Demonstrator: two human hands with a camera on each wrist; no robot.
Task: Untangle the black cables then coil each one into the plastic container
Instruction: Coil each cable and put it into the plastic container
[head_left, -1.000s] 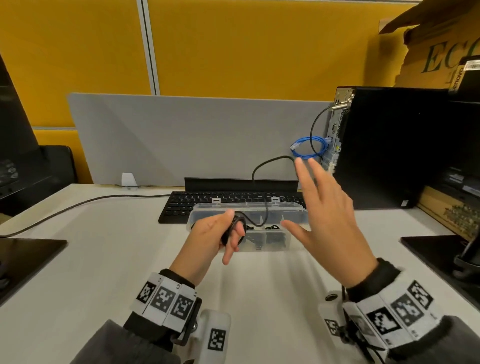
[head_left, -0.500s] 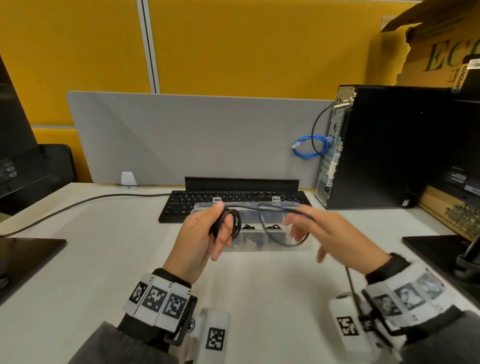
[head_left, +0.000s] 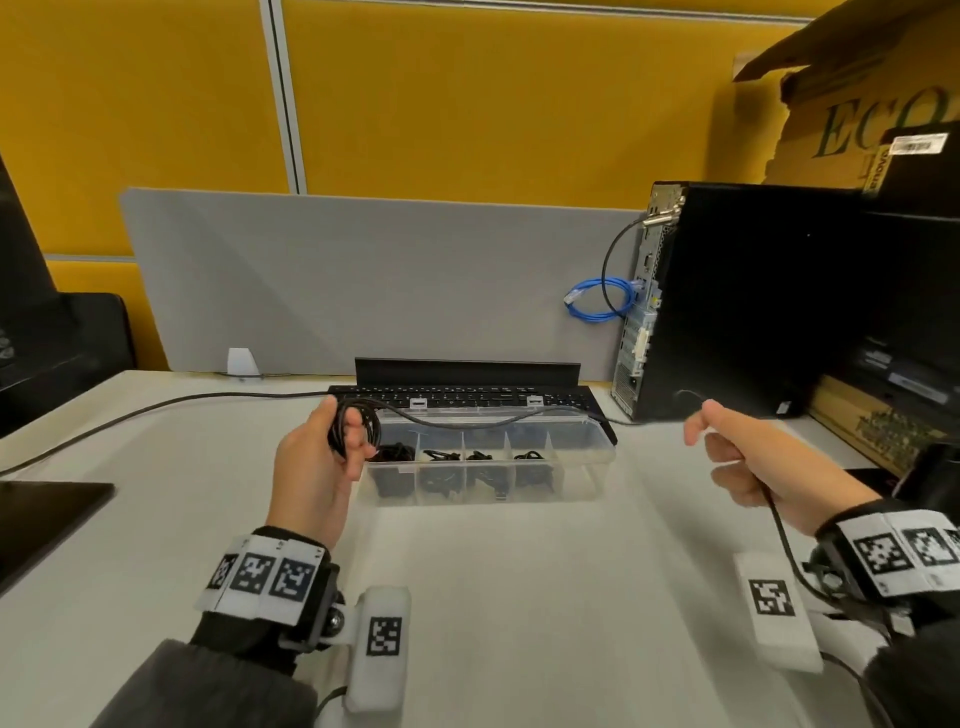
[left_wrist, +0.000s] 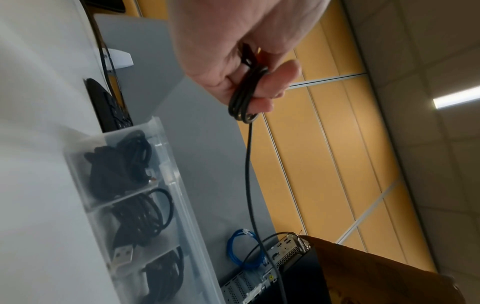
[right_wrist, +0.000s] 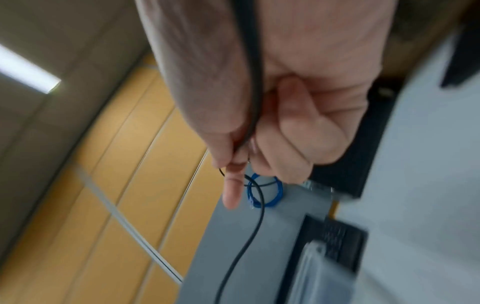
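Above the plastic container (head_left: 597, 457), my left hand (head_left: 311, 467) fingers pinch coiled black cable (head_left: 358, 423); my right hand (head_left: 753, 462) pinches its free length.

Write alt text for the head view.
The left hand holds a coiled black cable, its free length stretched above a clear plastic container to the right hand, which pinches it. Four compartments already hold cables.

1. Hands: 2, left hand (head_left: 311, 462) and right hand (head_left: 753, 462)
2. Plastic container (head_left: 597, 457): 1, with 4 compartments holding coiled black cables
3. Black cable (head_left: 467, 421) strung between the hands: 1
4. Keyboard (head_left: 467, 397): 1
5. Computer tower (head_left: 753, 301): 1
6. Blue cable (head_left: 597, 301): 1
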